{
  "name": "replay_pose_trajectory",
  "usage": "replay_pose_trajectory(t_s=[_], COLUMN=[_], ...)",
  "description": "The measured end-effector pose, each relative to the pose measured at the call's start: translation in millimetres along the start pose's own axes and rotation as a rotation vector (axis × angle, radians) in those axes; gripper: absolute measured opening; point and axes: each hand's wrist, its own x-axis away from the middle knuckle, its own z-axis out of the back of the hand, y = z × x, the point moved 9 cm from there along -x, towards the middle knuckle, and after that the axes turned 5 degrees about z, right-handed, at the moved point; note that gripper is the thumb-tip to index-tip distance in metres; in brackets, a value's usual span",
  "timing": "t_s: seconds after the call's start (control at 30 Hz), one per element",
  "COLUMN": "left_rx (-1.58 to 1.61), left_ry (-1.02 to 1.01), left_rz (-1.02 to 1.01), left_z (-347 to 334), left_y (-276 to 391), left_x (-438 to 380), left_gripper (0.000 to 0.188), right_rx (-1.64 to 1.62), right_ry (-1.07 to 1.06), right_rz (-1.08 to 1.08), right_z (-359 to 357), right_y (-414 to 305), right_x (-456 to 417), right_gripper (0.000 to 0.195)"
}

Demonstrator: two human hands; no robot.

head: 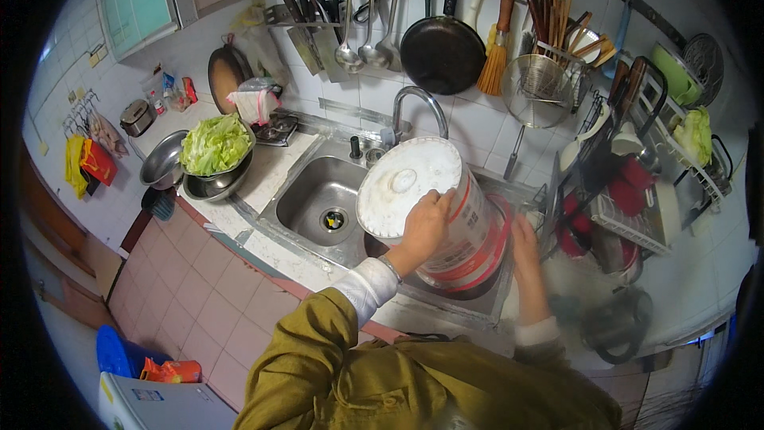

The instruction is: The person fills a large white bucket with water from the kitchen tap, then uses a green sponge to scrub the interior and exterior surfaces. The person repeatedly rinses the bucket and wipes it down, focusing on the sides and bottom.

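A large plastic bucket (pixel 468 233) with a white lid (pixel 412 182) is tilted over the right basin of a steel double sink. My left hand (pixel 427 227) grips the near edge of the lid. My right hand (pixel 525 245) rests against the bucket's right side, beside a red plastic rim (pixel 504 221) around its lower part; its fingertips are partly hidden. The curved metal faucet (pixel 421 95) rises behind the lid. At left, the other basin (pixel 310 191) has a drain with small scraps in it.
Torn lettuce (pixel 216 144) fills a bowl on the left counter, near a steel basin (pixel 164 158). A dish rack (pixel 632 227) and a glass-like pot (pixel 618 322) stand at right. A frying pan (pixel 443 55), ladles (pixel 375 55), cleavers (pixel 305 48) and a wire strainer (pixel 537 91) hang on the wall.
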Motion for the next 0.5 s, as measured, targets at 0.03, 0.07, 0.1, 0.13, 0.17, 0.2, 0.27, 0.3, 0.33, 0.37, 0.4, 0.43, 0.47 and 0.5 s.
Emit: replay_pose_trajectory(t_s=[0.03,0.07,0.1,0.13,0.17,0.2,0.27,0.3,0.33,0.37,0.4,0.43,0.47,0.5], left_rx=[0.007,0.021,0.021,0.021,0.027,0.075,0.117,0.14,0.202,0.232,0.269,0.306,0.33,0.356], left_ry=[-0.016,-0.035,-0.047,-0.06,-0.073,-0.07,-0.182,-0.235,-0.243,-0.248,-0.254,-0.262,-0.223,-0.186], left_rz=[0.015,0.025,0.025,0.026,0.025,-0.001,0.023,0.045,0.073,0.066,0.065,0.063,0.055,0.045], left_z=[0,-2,-4,-7,-9,-3,-7,-7,-1,7,15,21,31,40], left_y=[2,4,2,-1,-3,2,0,-4,-6,-11,-18,-27,-39,-51], left_x=[2,2,4,7,8,8,7,8,8,6,6,5,4,4], left_gripper=[0.038,0.036,0.036,0.037,0.038,0.037,0.036,0.035,0.033,0.032,0.031,0.03,0.03,0.03], right_rx=[0.013,0.028,0.04,0.125,0.213,0.306,0.358,0.389,0.53,0.568,0.613,0.657,0.707,0.76], right_ry=[-0.047,-0.086,-0.131,-0.152,-0.168,-0.176,-0.177,-0.186,-0.166,-0.202,-0.241,-0.279,-0.261,-0.239], right_rz=[0.05,0.102,0.154,0.173,0.193,0.212,0.264,0.288,0.383,0.361,0.335,0.306,0.293,0.278], right_z=[-15,-30,-49,-68,-88,-102,-126,-143,-150,-157,-165,-173,-178,-181], right_y=[-17,-34,-50,-65,-82,-93,-72,-75,-84,-84,-88,-89,-89,-89], right_x=[-5,-8,-11,-14,-16,-19,-46,-50,-48,-48,-45,-42,-41,-39], right_gripper=[0.047,0.047,0.047,0.048,0.049,0.05,0.054,0.055,0.059,0.059,0.059,0.058,0.057,0.055])
